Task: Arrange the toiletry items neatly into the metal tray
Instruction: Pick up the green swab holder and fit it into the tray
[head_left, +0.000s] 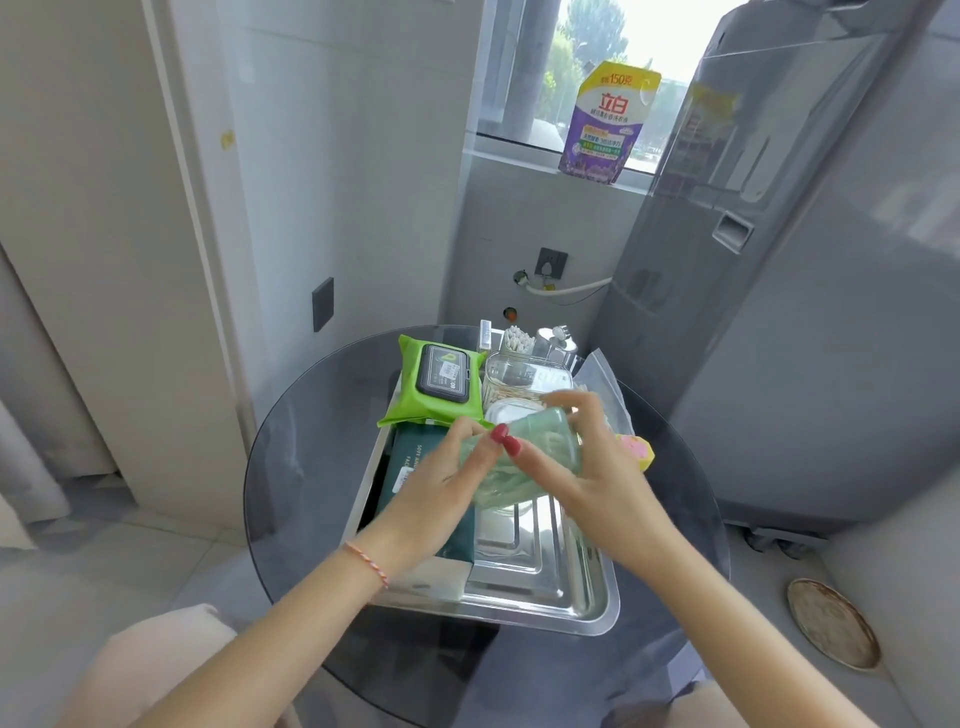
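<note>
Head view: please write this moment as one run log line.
both hands: left hand, right hand hold green translucent pouch | above metal tray | not yet placed

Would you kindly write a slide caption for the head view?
Both hands, left hand and right hand, hold a translucent green pouch above the metal tray.

A polished metal tray (545, 587) with a mirror-like, stepped floor is set on a smooth, glossy table (291, 467) of dark tinted glass. A translucent green plastic container (524, 457) (its surface blurred) is gripped. A shiny lime-green plastic wipes pack (415, 395) with a matt black lid and a matt dark-green pack (410, 467) are seen. A glossy printed pouch (608, 124) stands behind.
</note>
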